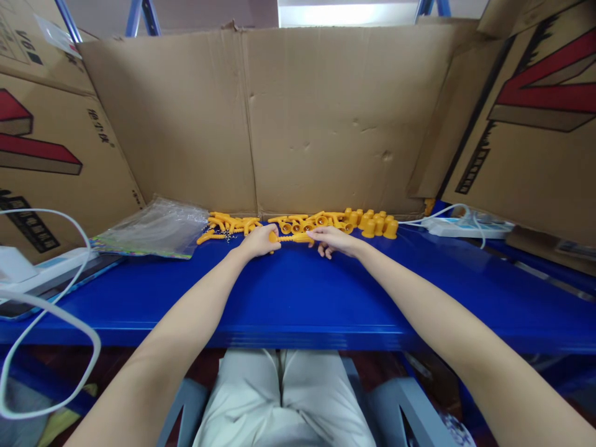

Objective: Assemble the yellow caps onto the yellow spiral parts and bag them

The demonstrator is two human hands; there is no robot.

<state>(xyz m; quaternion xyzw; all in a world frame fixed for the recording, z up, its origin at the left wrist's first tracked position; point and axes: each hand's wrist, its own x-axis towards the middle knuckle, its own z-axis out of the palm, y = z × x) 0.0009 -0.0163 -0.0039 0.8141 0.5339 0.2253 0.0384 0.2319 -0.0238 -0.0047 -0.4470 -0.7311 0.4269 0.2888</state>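
Between my hands, just above the front of the parts, is a yellow plastic piece with a ribbed shaft (289, 238). My left hand (259, 241) is closed on its left end, where a wider rounded part shows by the thumb. At the right end, the thumb and forefinger of my right hand (334, 239) pinch it, with the other fingers curled below. Behind my left hand lie curved yellow pieces (233, 222) with small metal chains. Yellow parts with flared, cup-like ends (298, 227) lie behind the held piece. Yellow caps (372, 225) stand grouped to the right.
The blue tabletop (307, 292) is backed by a tall cardboard panel (335, 124), with printed cartons at both sides. Clear plastic bags (153, 228) lie at left. A white power strip (468, 228) lies at right, and a white cable (95, 347) loops at left front.
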